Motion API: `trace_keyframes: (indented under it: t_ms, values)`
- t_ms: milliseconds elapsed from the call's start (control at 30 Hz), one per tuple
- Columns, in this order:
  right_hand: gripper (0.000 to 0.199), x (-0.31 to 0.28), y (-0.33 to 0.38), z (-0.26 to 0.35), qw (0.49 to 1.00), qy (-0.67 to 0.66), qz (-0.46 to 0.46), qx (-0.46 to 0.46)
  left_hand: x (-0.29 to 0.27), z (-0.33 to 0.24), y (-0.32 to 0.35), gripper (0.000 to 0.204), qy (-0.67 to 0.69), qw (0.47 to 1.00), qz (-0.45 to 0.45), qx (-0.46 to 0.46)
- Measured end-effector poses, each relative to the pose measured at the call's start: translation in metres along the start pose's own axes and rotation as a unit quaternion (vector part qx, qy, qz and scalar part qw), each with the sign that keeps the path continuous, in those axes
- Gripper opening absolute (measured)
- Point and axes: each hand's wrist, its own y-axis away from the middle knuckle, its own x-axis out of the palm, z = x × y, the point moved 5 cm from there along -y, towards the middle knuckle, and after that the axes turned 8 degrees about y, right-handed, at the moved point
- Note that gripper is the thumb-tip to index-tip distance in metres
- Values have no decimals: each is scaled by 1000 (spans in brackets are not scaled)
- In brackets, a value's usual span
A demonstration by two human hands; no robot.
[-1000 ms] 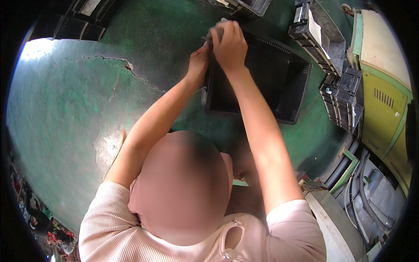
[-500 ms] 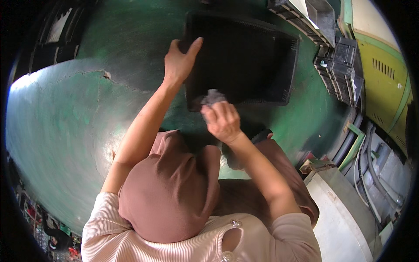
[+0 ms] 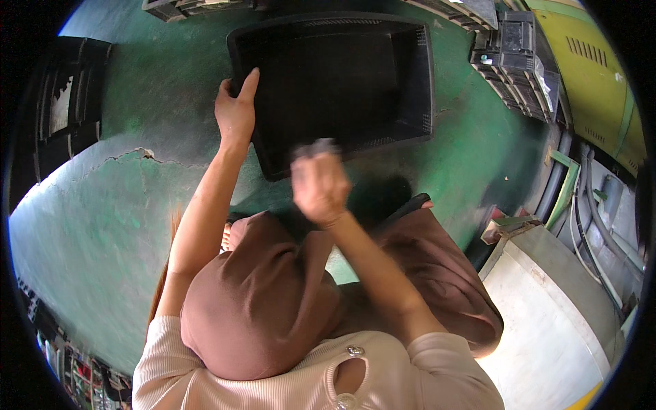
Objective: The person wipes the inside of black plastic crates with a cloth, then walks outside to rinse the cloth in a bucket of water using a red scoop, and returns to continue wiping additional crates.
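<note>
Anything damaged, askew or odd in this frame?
The green floor has a jagged crack with chipped paint left of the left hand, which grips the black crate rim. The crate sits askew. The right hand is blurred around something small and grey.

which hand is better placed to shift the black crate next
Left, probably. The left hand already has a grip on the crate at its near-left rim, thumb over the edge. The right hand is raised off it, blurred, and closed on a small grey thing, so it is not free.

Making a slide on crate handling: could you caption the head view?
Left hand grips the rim of a black plastic crate on a green floor; right hand hovers, clutching something small and blurred.
</note>
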Motion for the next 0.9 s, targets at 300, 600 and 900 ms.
trace_keyframes:
  t_ms: [300,600,900]
  values:
    - [12,-66,-19,-181,954,255,-48,151,-2,5,-10,50,-51,997,36,43]
    - [14,-54,-55,-197,998,69,-8,1,-19,-4,-45,58,-261,962,48,61]
    - [17,-13,-195,-221,993,90,-15,-79,-25,-2,-39,45,-207,975,58,58]
